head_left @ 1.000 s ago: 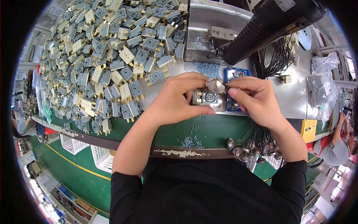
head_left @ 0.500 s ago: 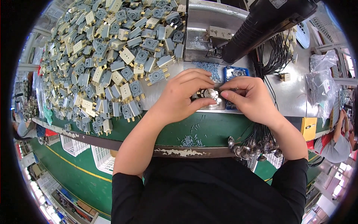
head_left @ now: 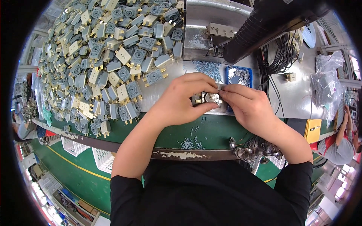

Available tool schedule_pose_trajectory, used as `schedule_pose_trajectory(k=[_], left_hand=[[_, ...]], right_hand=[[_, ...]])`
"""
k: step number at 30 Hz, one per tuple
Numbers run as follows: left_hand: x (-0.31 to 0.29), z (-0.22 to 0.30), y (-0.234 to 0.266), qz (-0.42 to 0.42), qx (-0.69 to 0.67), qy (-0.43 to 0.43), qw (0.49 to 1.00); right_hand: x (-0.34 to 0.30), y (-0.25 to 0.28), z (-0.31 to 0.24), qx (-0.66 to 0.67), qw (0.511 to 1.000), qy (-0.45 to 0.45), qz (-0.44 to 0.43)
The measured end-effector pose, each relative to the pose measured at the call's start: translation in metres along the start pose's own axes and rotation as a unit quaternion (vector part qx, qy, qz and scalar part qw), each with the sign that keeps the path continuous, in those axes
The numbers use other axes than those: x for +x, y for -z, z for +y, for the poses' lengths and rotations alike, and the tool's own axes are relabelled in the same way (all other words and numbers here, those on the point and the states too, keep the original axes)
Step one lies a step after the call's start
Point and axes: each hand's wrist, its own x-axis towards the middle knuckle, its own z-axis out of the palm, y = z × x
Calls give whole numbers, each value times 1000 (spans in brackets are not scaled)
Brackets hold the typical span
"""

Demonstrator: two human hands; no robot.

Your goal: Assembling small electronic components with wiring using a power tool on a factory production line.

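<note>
My left hand (head_left: 184,98) curls round a small thermostat-like unit (head_left: 210,98) with a round metal top and a centre stub, thumb below and fingers above. At the unit's upper right edge, the thumb and fingertips of my right hand (head_left: 249,105) are pinched together. Whatever lies between them is too small or hidden. Just beyond my hands is a blue tray (head_left: 228,71) of small metal pieces. Left of it, loose bluish screws (head_left: 207,68) are scattered on the metal worktop (head_left: 151,94).
A big heap of grey and cream terminal blocks (head_left: 113,66) fills the left. A dark cylindrical tool arm (head_left: 249,35) slants over the metal fixture (head_left: 220,30). Black wires (head_left: 269,62) lie right; round metal parts (head_left: 256,150) hang at the front edge, near more screws (head_left: 190,144).
The unit has turned slightly in my left hand, so its round top faces up more. My right fingers have closed together and lowered, uncovering more of the blue tray.
</note>
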Motion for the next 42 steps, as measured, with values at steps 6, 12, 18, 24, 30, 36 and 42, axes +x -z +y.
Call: schedule_pose_trajectory(k=[6,12,18,24,30,36,42], left_hand=[[2,0,1,-16,-29,35,999],[3,-6,2,-13,-51,14,999],[1,-7,4,-10,-54,22,998],[1,-10,4,-13,-46,3,999],[0,-11,3,-13,-46,0,999],[-1,-13,1,-4,-45,-11,999],[-3,-11,2,14,-44,-14,999]], right_hand=[[9,12,10,23,998,35,-42],[29,16,41,44,988,128,-72],[31,14,38,63,985,139,-76],[33,17,8,216,972,-90,25],[32,18,12,130,988,-69,-50],[35,10,19,79,994,51,-60],[32,12,23,74,988,122,-61]])
